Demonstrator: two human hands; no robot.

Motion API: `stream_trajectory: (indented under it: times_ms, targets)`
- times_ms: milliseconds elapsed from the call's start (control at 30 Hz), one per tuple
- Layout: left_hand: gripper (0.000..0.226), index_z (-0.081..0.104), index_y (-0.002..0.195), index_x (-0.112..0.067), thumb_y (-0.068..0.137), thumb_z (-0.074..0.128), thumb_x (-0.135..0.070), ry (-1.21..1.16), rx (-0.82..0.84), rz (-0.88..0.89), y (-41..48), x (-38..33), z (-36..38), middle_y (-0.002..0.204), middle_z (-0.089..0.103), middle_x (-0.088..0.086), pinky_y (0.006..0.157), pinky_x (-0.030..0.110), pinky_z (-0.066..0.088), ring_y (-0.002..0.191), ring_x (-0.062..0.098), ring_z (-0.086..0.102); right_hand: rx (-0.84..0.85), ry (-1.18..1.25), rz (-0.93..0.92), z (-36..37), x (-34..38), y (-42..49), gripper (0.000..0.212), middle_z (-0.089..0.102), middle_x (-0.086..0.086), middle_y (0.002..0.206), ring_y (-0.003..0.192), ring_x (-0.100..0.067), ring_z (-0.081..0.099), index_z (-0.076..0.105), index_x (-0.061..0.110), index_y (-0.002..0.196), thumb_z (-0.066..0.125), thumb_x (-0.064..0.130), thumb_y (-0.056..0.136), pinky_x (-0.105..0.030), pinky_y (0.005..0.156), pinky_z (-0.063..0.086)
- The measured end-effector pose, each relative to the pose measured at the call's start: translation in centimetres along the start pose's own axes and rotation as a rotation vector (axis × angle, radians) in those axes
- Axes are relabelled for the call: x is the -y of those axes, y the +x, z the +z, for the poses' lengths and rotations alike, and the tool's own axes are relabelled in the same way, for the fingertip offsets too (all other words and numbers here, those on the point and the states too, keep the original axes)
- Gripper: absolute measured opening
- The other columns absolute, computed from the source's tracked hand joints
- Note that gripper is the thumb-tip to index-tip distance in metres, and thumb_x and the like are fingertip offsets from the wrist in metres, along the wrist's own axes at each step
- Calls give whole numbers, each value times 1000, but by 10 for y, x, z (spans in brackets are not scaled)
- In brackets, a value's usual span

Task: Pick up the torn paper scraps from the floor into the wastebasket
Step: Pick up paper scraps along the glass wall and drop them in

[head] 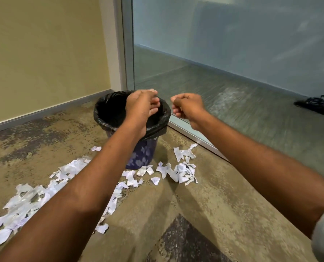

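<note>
Your left hand (pixel 140 104) hangs over the mouth of the wastebasket (pixel 145 154). Its fingers (pixel 154 110) are bent downward and slightly parted, with no paper showing between them. Your right hand (pixel 187 106) is in the air just right of the wastebasket's rim, apart from it, with fingers curled in close against the palm. You cannot tell whether any scrap is tucked inside.

The wastebasket is a blue one lined with a black bag (pixel 108 103) folded over its rim. It stands upright on the carpet (pixel 204 205).

The torn paper scraps (pixel 184 171) are still on the floor around the wastebasket's base. One cluster lies just in front and to the right, and a larger spread (pixel 25 201) trails away to the front left. A glass partition (pixel 233 53) runs just right of the wastebasket.
</note>
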State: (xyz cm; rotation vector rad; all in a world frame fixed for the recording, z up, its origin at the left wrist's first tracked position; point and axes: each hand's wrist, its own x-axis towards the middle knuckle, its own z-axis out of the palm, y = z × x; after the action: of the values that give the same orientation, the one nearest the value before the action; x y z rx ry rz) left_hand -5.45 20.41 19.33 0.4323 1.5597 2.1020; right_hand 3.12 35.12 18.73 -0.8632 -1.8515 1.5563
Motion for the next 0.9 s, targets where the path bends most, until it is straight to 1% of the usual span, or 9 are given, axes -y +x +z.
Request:
stream_trajectory:
  times_ms: [167,267,333,400,500,600,700,800,900]
  targets:
    - [11,73,107,-11,101,66,-18,302,337,-70,-32,34,27,91,76,8,74,35,61,81,20,72,-29,-230,123,-54,-85,-8,8,65,-17,72,50,-17,57,69,5,86,69,3,94,-25,46,47]
    - [12,72,110,-7,100,68,-12,537,480,-133,-45,69,32,91,76,5,71,34,60,82,17,69,161,-599,99,-73,-138,-19,2,69,-5,67,59,-22,66,77,5,86,76,4,87,-30,54,54]
    - [16,71,112,-7,97,69,-7,668,552,-181,-46,99,28,93,71,7,74,39,59,83,20,65,379,-883,18,-77,-165,-25,11,70,3,74,72,-19,68,82,11,96,80,11,86,-27,64,50]
    - [22,69,118,-12,96,70,-8,801,577,-218,-44,129,20,105,68,11,77,44,61,88,21,62,548,-1108,-51,-72,-190,-29,31,74,1,97,92,-20,69,79,15,114,83,24,84,-27,75,49]
    - [39,65,131,-18,93,76,-17,1041,578,-160,-41,169,7,126,63,6,73,34,57,91,18,62,674,-1217,-80,-63,-225,-35,48,70,-3,116,108,-26,66,71,23,123,82,32,78,-39,84,57]
    - [53,63,132,-19,84,84,-19,1210,563,-113,-31,203,-7,125,63,3,81,32,57,100,22,66,748,-1292,-87,-59,-256,-36,58,63,-6,127,114,-29,62,62,29,130,80,34,76,-40,85,57]
    - [57,65,125,-27,73,88,-30,1271,538,-93,-19,232,-12,127,65,5,96,41,57,115,28,65,737,-1328,-147,-62,-281,-38,54,58,-9,134,121,-34,58,59,34,139,71,32,86,-44,89,57]
    - [86,47,150,-33,74,87,-37,1365,518,-101,-8,259,-9,164,31,14,119,51,40,152,39,33,618,-1256,-235,-65,-289,-46,42,61,-6,124,117,-33,59,65,31,131,65,20,91,-42,82,57]
    - [105,23,163,-40,79,87,-41,1505,576,-52,-2,282,-1,175,-12,10,127,56,24,160,43,3,569,-1172,-304,-67,-291,-48,29,67,-8,119,111,-33,65,74,22,117,68,16,89,-37,78,54]
